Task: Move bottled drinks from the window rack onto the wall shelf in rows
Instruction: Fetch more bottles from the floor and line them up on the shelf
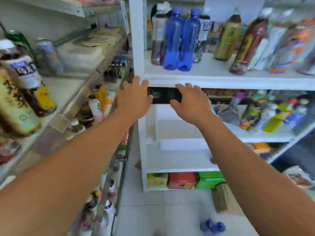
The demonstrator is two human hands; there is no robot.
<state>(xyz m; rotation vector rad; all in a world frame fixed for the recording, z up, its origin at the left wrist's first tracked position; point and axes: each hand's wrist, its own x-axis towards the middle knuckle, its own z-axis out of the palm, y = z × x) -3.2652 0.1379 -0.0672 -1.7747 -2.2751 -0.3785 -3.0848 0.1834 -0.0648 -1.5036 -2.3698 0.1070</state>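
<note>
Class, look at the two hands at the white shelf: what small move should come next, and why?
Probably close both hands on the dark item between them: left hand and right hand flank it, fingers spread, gripping nothing, below the shelf edge.

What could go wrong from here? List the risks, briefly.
The two blue bottles stand near the front edge of the white shelf, just above the left hand and right hand; a knock while reaching could topple them. A blue item on the floor, too blurred to identify, lies close by; it could probably be stepped on.
</note>
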